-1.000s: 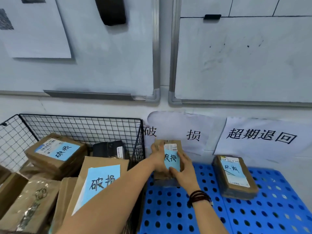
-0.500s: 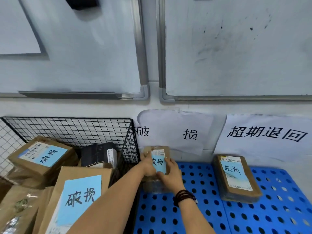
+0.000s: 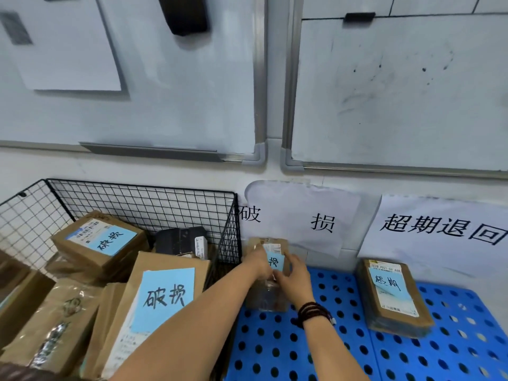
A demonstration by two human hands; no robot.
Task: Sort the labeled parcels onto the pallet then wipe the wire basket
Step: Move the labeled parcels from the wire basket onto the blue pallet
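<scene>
A small brown parcel [image 3: 268,296] with a blue label lies on the blue perforated pallet [image 3: 302,350], close to the wall under the left paper sign. My left hand [image 3: 257,262] grips its left side and my right hand [image 3: 292,276] grips its right side. A second brown parcel [image 3: 393,296] with a blue label lies on the pallet to the right, under the right sign. The black wire basket [image 3: 143,200] at left holds several more brown labelled parcels, among them a large parcel [image 3: 156,301] by its right wall.
Two paper signs, the left sign [image 3: 299,215] and the right sign [image 3: 439,229], are taped to the wall behind the pallet. Two whiteboards hang above. A dark box [image 3: 180,240] sits at the back of the basket.
Both hands stay on the small parcel, which has settled a little lower on the pallet against the wall. The camera view has shifted slightly.
</scene>
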